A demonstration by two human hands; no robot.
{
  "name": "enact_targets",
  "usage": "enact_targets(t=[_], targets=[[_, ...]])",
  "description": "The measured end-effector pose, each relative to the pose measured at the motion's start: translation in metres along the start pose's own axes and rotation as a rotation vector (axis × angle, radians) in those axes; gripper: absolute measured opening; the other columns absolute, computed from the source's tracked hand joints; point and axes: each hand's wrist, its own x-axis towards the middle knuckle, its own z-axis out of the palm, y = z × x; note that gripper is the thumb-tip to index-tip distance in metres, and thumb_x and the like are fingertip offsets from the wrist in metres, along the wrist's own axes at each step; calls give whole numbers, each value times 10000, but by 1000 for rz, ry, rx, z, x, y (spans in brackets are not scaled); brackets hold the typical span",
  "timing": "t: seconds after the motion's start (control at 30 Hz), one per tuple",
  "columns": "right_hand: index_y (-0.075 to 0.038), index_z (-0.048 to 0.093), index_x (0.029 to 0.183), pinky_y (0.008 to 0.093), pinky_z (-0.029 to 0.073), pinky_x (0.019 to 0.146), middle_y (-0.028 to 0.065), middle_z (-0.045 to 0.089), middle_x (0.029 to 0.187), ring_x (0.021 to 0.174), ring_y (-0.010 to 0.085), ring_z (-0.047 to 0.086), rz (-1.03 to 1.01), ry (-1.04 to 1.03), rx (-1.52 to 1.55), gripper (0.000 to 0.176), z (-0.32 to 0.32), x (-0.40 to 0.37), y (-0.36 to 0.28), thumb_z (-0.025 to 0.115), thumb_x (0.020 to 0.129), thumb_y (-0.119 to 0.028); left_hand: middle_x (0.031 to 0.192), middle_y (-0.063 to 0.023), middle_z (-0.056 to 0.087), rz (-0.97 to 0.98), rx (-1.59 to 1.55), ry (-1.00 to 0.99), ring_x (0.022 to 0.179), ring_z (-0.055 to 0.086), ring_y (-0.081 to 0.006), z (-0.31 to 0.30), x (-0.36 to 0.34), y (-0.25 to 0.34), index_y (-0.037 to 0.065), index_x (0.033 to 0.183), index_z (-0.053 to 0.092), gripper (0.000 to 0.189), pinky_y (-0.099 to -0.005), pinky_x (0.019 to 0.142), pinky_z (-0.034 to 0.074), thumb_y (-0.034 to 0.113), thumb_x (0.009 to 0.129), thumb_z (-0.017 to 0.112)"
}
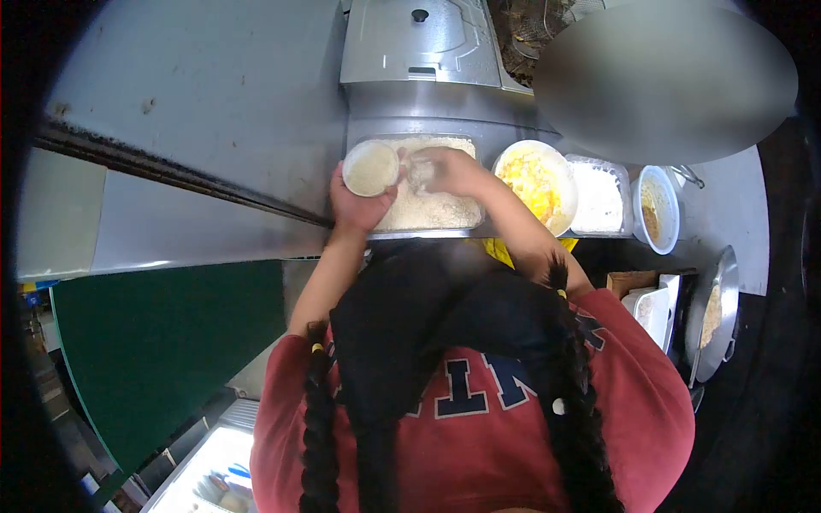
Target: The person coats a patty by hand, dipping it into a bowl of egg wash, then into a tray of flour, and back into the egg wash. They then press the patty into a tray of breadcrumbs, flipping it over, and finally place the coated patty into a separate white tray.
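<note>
My left hand (363, 205) holds a small round white bowl (371, 168) with pale crumbs in it, over the left part of a metal tray (428, 232). Pale crumbs (436, 209) fill the tray. Just right of the bowl is my right hand (449, 171), above the crumbs, its fingers curled around a pale, crumb-covered piece whose shape is blurred.
Right of the tray stand a white bowl of yellow-orange food (534, 188), a clear container of white powder (597, 198) and a bluish-white tub (657, 209). A metal lidded unit (419, 43) is behind; a large pan (717, 312) sits at right.
</note>
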Motion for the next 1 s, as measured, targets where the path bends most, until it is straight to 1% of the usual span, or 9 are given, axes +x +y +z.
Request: enact_targets(t=[0.13,0.37,0.47,0.53,0.67,0.73,0.77,0.87,1.0], targets=[[-111,625,1254,400,494,958,195,629,1204,1111,356,616,-164,2,-185,666,-7,-4,3,774,609,-28,1454,-316,401,-182,-18,-118,1149,555,-422,1,8,-15,120,1474,389,660,-444,713,573,507,942,333],[-94,649,1211,414,498,940,194,641,1175,1096,366,615,-96,-38,-319,620,9,-2,3,759,606,-9,1395,-337,459,-93,175,-34,1098,611,-466,17,4,-8,99,1455,413,650,-419,706,588,507,962,301],[-87,684,1155,395,497,947,196,654,1150,1093,356,621,-114,9,-99,536,-5,-9,3,760,628,-29,1359,-339,494,-223,25,13,1077,623,-463,10,7,-6,77,1438,430,659,-417,702,592,514,968,285],[-82,705,1125,367,494,952,187,667,1159,1103,322,633,194,96,130,472,-18,-17,-11,769,659,-57,1353,-343,497,-195,95,42,1081,619,-468,8,6,-6,65,1429,437,655,-418,704,589,510,971,285],[-84,685,1176,351,491,954,165,657,1223,1116,290,636,265,182,190,505,-28,-16,2,781,680,-83,1347,-301,521,-111,219,123,1108,599,-484,6,8,-6,66,1410,457,641,-424,707,573,516,981,302],[-67,631,1247,307,495,914,40,675,1080,1029,138,604,226,163,344,547,-44,-14,-29,719,714,18,1336,-260,542,-142,190,75,1129,590,-469,-1,9,-8,83,1405,466,633,-430,728,564,526,981,310],[-67,631,1247,307,495,914,40,675,1080,1029,138,604,226,165,342,547,-45,-12,-38,719,714,18,1325,-218,563,-178,163,27,1149,581,-455,-5,10,-10,99,1400,475,625,-436,749,554,536,981,318],[-65,606,1281,322,480,960,83,667,1158,1086,185,614,49,163,334,584,-34,-4,-58,727,712,-13,1317,-146,579,-156,161,66,1167,563,-446,3,15,-24,134,1395,487,622,-447,792,539,563,976,322],[-65,617,1269,400,450,1019,189,628,1255,1147,361,603,-169,55,-53,566,-32,-2,-73,743,721,-129,1352,-134,557,-141,103,90,1184,548,-435,0,17,-27,153,1401,480,608,-450,814,528,558,976,321]])
